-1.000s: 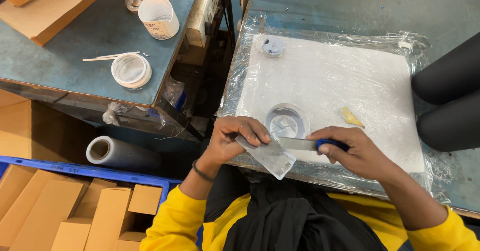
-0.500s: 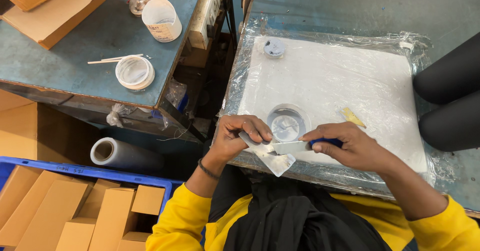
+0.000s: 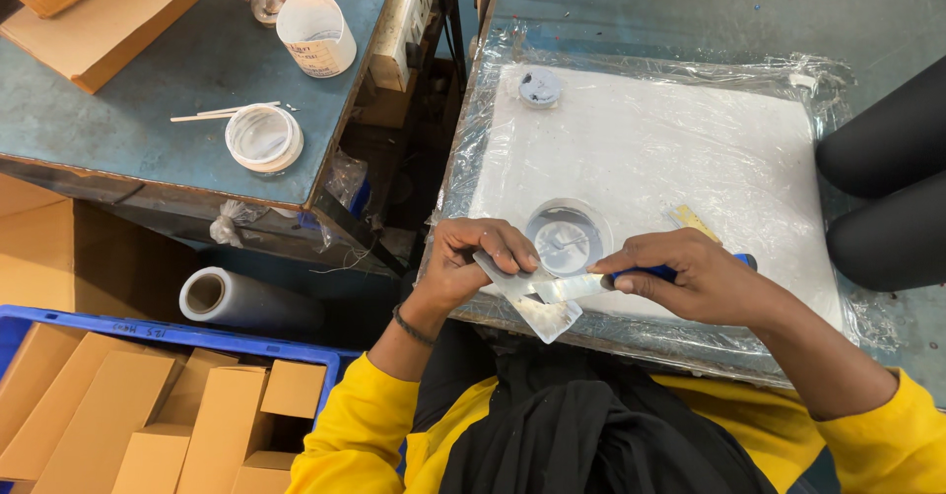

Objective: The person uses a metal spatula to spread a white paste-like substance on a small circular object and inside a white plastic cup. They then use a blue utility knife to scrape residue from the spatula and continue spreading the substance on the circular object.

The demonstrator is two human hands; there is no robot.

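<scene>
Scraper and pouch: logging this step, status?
Left hand grips clear pouch. Right hand holds blue-handled scraper, blade on pouch. Nothing blocking.

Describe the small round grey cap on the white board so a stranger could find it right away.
Start at the white board wrapped in clear plastic. Go to its far left corner, away from both hands: the cap lies there alone. It is grey and solid, unlike the larger clear dish near the hands.
</scene>
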